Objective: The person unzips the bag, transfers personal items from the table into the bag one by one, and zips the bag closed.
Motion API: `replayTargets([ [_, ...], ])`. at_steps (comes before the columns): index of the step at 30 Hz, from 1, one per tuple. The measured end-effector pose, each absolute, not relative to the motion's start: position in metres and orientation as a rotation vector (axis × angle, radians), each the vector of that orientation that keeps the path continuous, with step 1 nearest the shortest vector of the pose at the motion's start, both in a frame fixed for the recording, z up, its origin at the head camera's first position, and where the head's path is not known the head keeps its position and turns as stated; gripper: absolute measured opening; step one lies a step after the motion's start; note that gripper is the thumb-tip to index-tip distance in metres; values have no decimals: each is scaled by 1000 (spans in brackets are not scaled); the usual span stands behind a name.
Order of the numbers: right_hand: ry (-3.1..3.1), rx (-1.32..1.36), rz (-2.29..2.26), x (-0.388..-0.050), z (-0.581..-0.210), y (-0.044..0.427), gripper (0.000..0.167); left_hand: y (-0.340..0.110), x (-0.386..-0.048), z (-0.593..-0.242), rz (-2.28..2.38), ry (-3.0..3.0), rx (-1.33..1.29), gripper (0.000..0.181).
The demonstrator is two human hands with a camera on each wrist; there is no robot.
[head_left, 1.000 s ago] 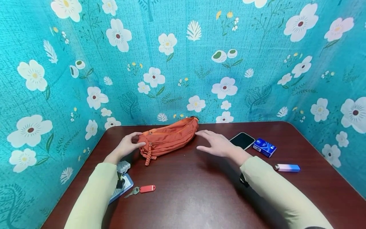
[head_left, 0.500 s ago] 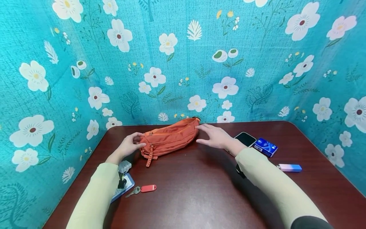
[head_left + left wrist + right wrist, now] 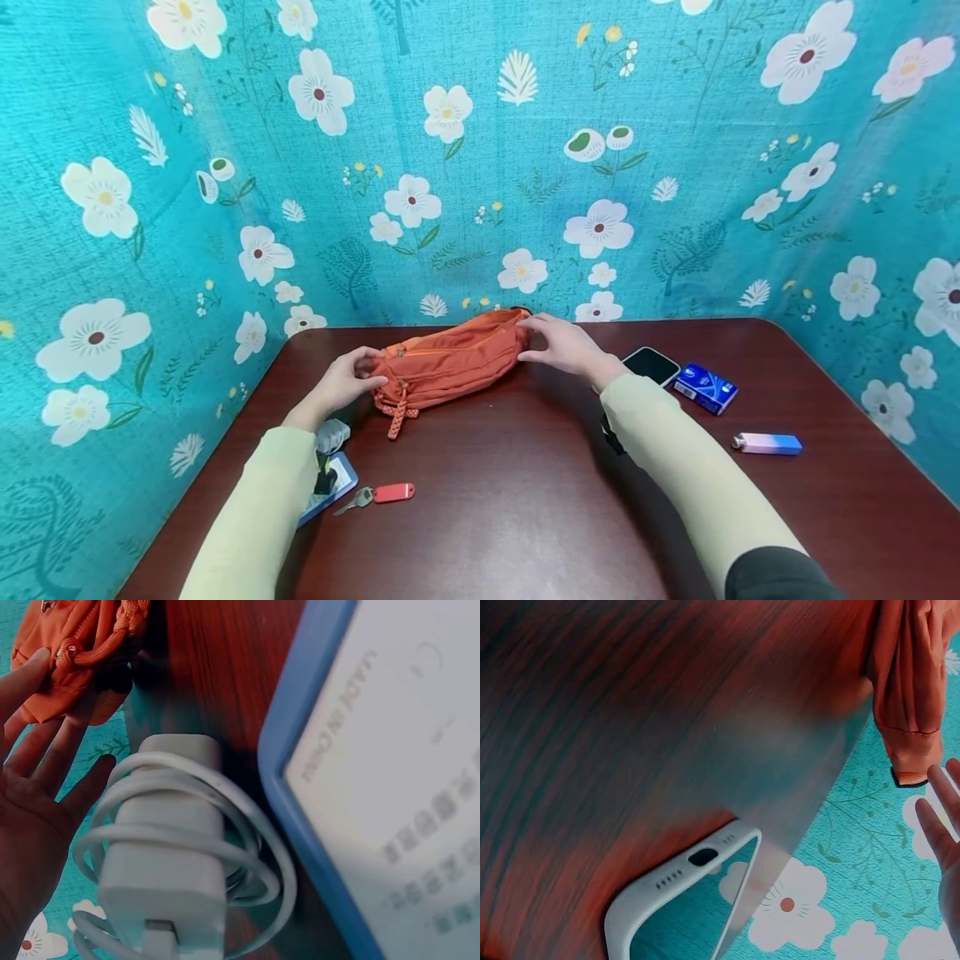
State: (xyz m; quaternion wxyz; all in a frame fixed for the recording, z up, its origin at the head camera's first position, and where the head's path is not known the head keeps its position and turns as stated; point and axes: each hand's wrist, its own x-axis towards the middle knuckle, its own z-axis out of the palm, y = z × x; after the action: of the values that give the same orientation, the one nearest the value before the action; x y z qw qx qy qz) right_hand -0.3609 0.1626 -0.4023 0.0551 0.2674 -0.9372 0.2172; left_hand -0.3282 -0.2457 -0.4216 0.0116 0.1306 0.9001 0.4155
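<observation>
Near the back edge of the desk, an orange bag, lying aslant with its right end farther back, braided cords trailing from its left end. At that left end, the left hand, thumb pressed to the front and fingers behind, grip narrow and holding the fabric. At the opposite end, the right hand, grip wide, thumb and forefinger spread about the bag's tip; cannot tell whether the fingertips touch. Just beyond the right wrist, a dark-screened phone with a pale edge, lying flat; close beside it, a blue pack; nearer the front and farther right, a pink-and-blue stick with a metal end. Beside the left forearm, a white charger wound with its own cable, and next to it a blue-edged case with a pale printed face, partly hidden by a sleeve in the head view. Right of that case, a key joined to a red tag. Behind everything, teal cloth with white flowers.
</observation>
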Motion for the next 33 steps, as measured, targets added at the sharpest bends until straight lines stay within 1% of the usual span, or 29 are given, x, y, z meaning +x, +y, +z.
replayTargets([
  [12, -2854, 768, 660, -370, -407, 161, 65, -247, -327, -422, 1300, 2791, 428, 38],
  [20, -2928, 731, 750, -376, -414, 160, 79, -246, -326, -422, 1308, 2774, 386, 39],
  [26, -2895, 819, 805, -380, -420, 158, 76, -247, -327, -424, 1310, 2766, 400, 39],
  [33, -2900, 838, 786, -378, -422, 159, 74, -248, -327, -428, 1294, 2775, 367, 38],
])
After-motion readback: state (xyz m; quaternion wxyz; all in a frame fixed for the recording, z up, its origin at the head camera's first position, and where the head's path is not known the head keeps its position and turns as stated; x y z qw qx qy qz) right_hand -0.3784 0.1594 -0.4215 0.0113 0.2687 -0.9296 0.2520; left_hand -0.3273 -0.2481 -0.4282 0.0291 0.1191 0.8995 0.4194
